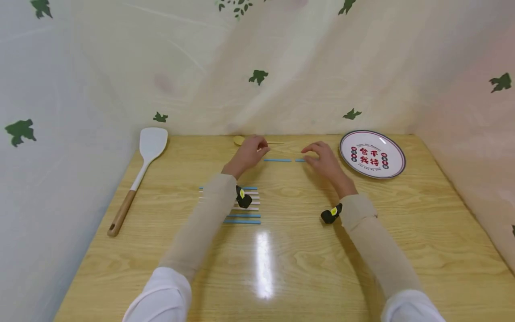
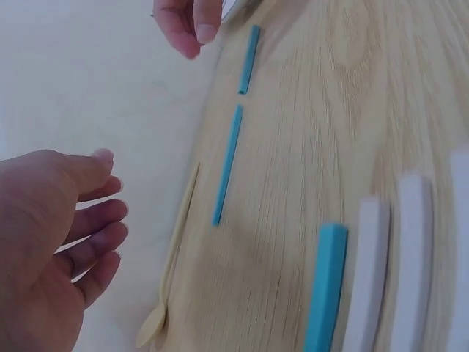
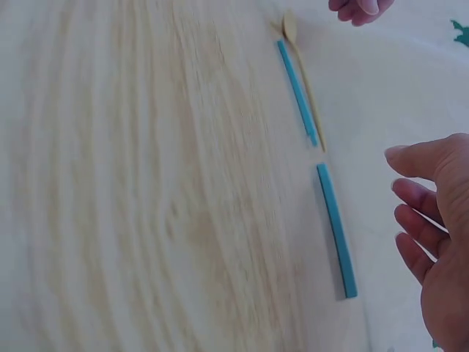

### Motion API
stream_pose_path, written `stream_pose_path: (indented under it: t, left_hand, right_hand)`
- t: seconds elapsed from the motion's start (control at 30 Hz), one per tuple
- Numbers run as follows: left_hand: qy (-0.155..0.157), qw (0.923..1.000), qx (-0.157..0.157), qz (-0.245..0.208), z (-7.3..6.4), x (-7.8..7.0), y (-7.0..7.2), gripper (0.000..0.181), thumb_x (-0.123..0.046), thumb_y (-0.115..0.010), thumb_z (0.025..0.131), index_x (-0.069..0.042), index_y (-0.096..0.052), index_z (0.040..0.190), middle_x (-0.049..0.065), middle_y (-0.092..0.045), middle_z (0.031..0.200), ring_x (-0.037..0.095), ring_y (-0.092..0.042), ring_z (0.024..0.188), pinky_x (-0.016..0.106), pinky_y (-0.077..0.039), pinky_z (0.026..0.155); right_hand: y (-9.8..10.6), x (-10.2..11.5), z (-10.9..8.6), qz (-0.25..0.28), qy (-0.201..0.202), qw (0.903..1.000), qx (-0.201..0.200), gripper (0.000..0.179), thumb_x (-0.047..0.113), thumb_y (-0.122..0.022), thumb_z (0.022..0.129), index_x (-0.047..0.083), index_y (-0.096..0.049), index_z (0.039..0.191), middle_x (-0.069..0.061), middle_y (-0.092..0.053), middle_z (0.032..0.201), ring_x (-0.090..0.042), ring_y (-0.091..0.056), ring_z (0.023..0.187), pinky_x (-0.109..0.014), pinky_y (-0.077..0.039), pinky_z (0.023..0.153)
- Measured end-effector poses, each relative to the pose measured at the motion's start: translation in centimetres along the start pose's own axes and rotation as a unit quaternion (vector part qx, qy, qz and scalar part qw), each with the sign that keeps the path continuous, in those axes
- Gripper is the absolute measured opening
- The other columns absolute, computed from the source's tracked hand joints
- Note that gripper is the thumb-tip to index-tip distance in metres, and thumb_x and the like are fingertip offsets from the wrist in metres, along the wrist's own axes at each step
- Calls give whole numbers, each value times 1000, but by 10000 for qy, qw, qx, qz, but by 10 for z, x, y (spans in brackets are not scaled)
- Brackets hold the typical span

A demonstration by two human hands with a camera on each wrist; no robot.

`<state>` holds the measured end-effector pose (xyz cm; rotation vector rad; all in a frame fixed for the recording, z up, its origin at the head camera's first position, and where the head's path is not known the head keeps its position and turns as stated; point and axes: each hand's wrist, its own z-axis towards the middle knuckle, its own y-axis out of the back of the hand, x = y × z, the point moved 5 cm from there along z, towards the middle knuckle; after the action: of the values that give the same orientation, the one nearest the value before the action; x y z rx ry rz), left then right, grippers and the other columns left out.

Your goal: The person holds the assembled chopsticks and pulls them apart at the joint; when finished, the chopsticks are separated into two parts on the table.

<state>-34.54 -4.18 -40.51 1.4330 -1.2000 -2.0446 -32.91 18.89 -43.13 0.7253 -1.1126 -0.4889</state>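
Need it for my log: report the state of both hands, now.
Left hand: open, holding nothing.
Right hand: open, holding nothing.

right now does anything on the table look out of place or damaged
No spill or obvious damage shows. Mildly odd: two blue sticks lie end to end with a gap, beyond the row of blue and white sticks, so they look separated from the group.
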Motion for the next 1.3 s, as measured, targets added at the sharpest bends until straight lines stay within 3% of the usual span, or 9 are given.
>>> stream_pose_path:
  t: [0.1,0.37,0.63,1.0,1.3]
  left_hand:
    - [-122,9999,-61,56,-12,8,11,20,-19,-56,97,-1,-63,104,13,-61,101,24,-54,94,37,-45,87]
    - [45,9998,-161,68,-55,35,36,21,-18,-55,98,0,-64,105,14,-61,102,26,-56,96,39,-45,90]
    - [42,9996,-282,56,-94,52,53,21,-15,-56,97,3,-65,102,17,-61,99,29,-57,95,42,-46,89]
    - [383,9988,62,-308,-129,91,47,15,-14,-63,93,-1,-66,100,14,-62,99,27,-57,93,43,-47,86]
    - [539,9982,73,-245,-147,110,47,10,-13,-66,90,-4,-67,95,10,-62,95,23,-56,88,38,-46,82]
  right_hand:
    - [-3,9,-2,84,85,9999,-22,19,7,-64,91,1,-65,109,-19,-56,116,-35,-49,112,-51,-38,97]
    - [-15,38,-8,253,334,9991,84,25,9,-64,91,0,-63,114,-18,-55,117,-35,-52,108,-51,-43,94]
    - [-40,67,-16,396,564,9964,483,29,14,-64,92,1,-61,118,-14,-56,118,-33,-53,108,-48,-45,92]
    - [-81,94,-26,396,590,9906,1170,31,20,-63,94,4,-60,119,-12,-57,116,-29,-53,108,-44,-46,92]
    - [-103,102,-25,359,513,9849,1613,26,20,-63,93,4,-63,114,-8,-61,108,-22,-56,104,-38,-46,94]
